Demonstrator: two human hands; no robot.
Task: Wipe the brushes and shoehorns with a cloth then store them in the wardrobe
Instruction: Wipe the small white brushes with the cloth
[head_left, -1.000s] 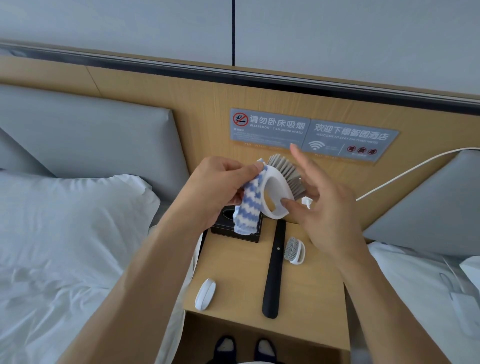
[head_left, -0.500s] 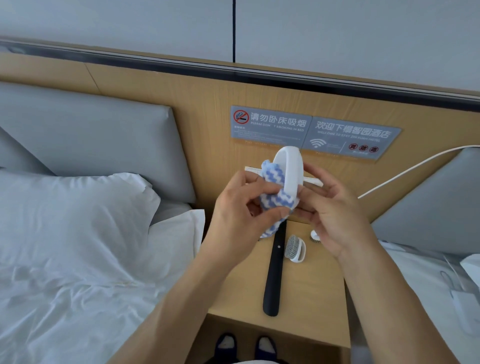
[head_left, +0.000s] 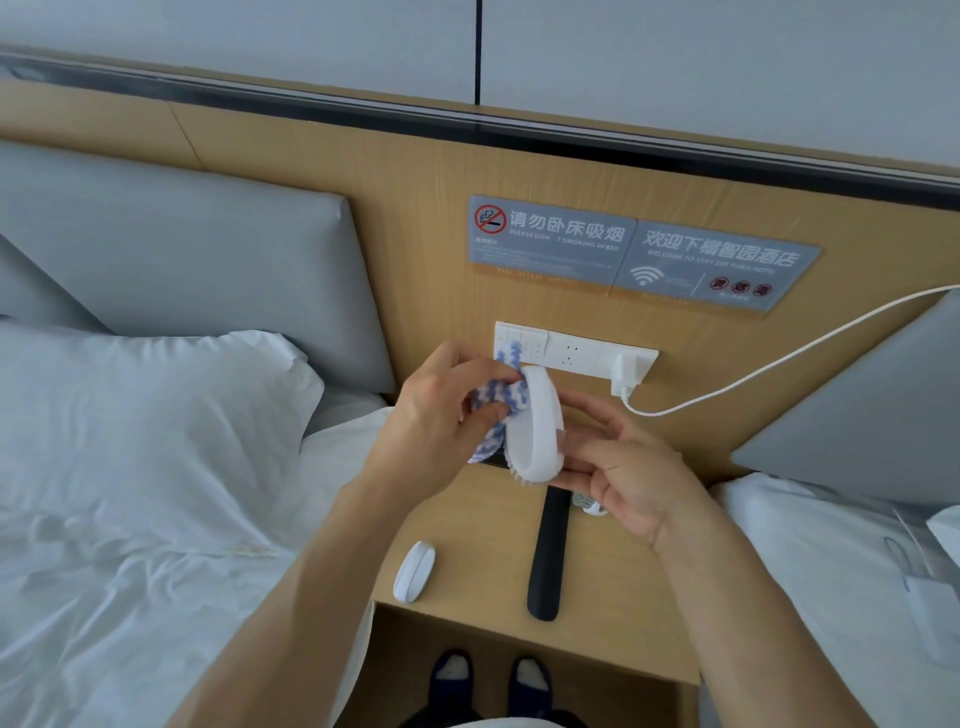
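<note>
My right hand (head_left: 631, 475) holds a white brush (head_left: 537, 426) above the wooden nightstand (head_left: 467, 587), its back toward me and a few bristles showing at the bottom edge. My left hand (head_left: 441, 415) grips a blue-and-white striped cloth (head_left: 498, 397) and presses it against the brush's left side. A long black shoehorn (head_left: 548, 556) lies lengthwise on the nightstand below the hands. A small white brush (head_left: 414, 570) lies at the nightstand's front left. Another small brush (head_left: 589, 503) peeks out under my right hand.
White beds with pillows (head_left: 130, 415) flank the nightstand. The headboard carries grey signs (head_left: 639, 252), a socket strip (head_left: 571, 351) and a plugged charger (head_left: 628, 371) with a white cable running right. My feet (head_left: 488, 680) stand below the nightstand's front edge.
The hands and brush have come lower. The brush has tipped so its back faces me. The cloth has slid to its upper left side, and the front-left small brush shows again.
</note>
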